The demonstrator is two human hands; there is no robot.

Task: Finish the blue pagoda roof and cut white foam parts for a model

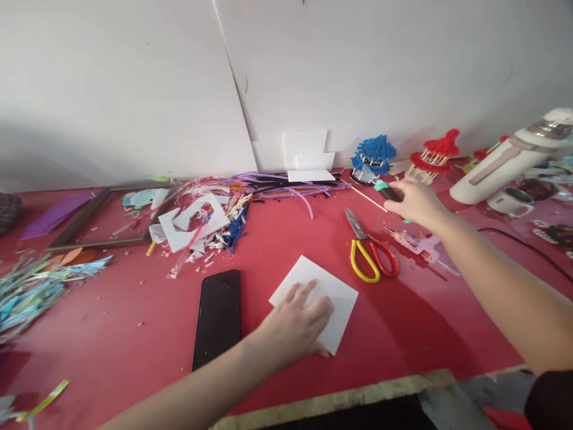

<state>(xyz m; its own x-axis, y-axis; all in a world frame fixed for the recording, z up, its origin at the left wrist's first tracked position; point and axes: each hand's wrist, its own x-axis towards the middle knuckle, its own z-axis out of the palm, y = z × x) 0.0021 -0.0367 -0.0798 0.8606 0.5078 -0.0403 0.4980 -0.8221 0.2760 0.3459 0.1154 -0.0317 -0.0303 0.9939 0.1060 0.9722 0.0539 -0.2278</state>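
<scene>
Left hand (298, 325) on blank card (341, 304)

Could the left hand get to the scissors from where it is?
Probably yes: the scissors lie to the right of the card under the left hand, with bare table showing between, and the right arm does not cross them.

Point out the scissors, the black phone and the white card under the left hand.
Scissors (361, 236): head view, on the pivot below the blades.
Black phone (218, 316): head view, middle of its dark face.
White card (342, 304): head view, its uncovered right part.
</scene>
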